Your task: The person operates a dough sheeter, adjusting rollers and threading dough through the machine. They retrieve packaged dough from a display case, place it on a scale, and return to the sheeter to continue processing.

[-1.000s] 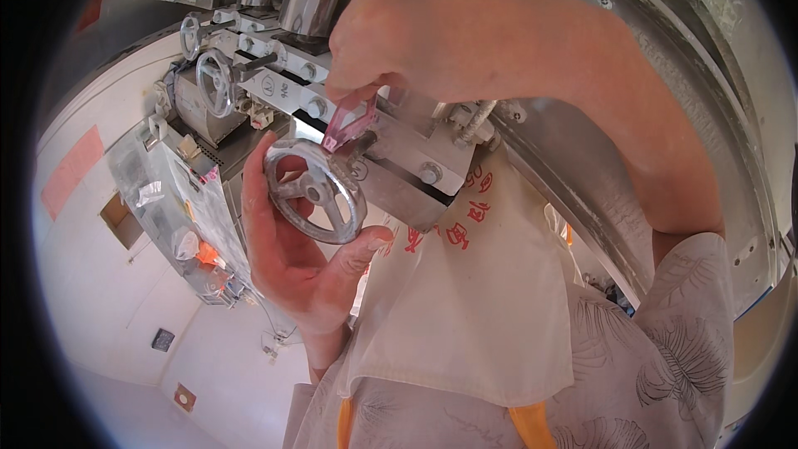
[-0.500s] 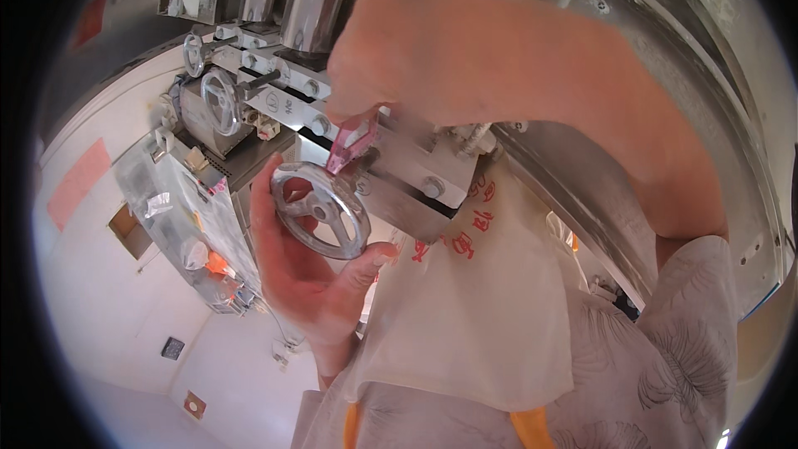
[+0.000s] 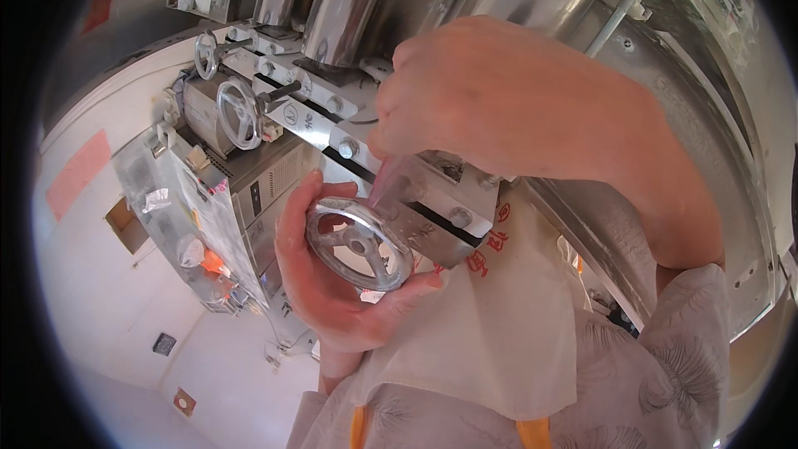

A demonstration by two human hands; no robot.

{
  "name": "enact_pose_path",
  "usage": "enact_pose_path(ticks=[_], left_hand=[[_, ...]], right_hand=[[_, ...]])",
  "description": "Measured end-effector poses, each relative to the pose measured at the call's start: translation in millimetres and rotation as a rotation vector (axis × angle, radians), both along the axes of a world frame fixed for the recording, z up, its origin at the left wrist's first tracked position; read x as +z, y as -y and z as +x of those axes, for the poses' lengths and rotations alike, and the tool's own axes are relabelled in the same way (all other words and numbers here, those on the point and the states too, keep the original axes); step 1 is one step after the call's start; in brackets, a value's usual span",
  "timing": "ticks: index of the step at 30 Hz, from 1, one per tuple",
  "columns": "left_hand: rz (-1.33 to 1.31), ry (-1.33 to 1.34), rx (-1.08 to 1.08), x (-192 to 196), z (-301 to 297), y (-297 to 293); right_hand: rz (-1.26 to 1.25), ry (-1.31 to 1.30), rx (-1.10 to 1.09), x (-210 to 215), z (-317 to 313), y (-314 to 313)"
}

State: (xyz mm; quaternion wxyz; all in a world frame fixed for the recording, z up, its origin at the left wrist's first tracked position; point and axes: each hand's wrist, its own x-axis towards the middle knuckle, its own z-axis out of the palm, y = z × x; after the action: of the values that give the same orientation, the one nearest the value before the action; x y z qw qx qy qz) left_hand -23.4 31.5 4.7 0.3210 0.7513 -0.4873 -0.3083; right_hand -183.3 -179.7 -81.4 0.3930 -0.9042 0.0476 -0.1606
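Observation:
My left hand (image 3: 337, 295) is curled round the rim of a spoked metal handwheel (image 3: 360, 243), with its thumb along the lower right of the rim. The wheel is fixed in front of a steel block (image 3: 436, 233) on the machine's side rail. Above it, my right hand (image 3: 465, 96) is closed, palm down, its fingertips mostly hidden behind the hand. From under those fingers a pink, see-through piece (image 3: 387, 185), blurred, reaches down to the block just behind the wheel. Its kind cannot be made out.
Two more handwheels (image 3: 239, 113) stand farther along the bolted rail (image 3: 309, 116). Shiny steel rollers (image 3: 345, 8) lie beyond it. On the right runs a long metal edge (image 3: 598, 262). A pale apron (image 3: 490, 333) hangs against the machine. A cluttered bench (image 3: 187, 220) is at the left.
The view has shifted, so the machine sits lower and farther right. The pink piece is now blurred and more slanted under my right fingers. My left hand stays on the handwheel.

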Motion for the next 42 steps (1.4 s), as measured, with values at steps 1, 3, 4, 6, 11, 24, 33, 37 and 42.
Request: enact_pose_path(ticks=[1, 3, 4, 6, 11, 24, 33, 37, 42], left_hand=[[0.004, 0.01, -0.01, 0, 1, 0], [0.012, 0.028, -0.028, 0, 4, -1], [0.019, 0.029, -0.039, 0, 4, 0], [0.035, 0.036, -0.052, 2, 5, 0], [0.025, 0.079, -0.105, 0, 8, -1], [0.061, 0.046, -0.049, 2, 6, -2], [0.053, 0.113, -0.096, 2, 8, -3], [0.058, 0.09, -0.068, 2, 6, -6], [0.058, 0.101, -0.074, 1, 8, -6]], right_hand=[[0.0, 0.002, -0.006, 0, 0, 0], [0.004, 0.006, -0.021, -1, 0, -2], [0.013, 0.012, -0.027, -1, -1, -1], [0.033, 0.027, -0.027, 0, -1, -3], [0.082, 0.047, -0.013, -3, 0, -1], [0.091, 0.145, -0.036, -7, -3, -7], [0.087, 0.028, 0.036, 1, -5, 2], [0.073, 0.039, 0.043, 2, -6, 3], [0.062, 0.029, 0.04, 2, -6, 3]])
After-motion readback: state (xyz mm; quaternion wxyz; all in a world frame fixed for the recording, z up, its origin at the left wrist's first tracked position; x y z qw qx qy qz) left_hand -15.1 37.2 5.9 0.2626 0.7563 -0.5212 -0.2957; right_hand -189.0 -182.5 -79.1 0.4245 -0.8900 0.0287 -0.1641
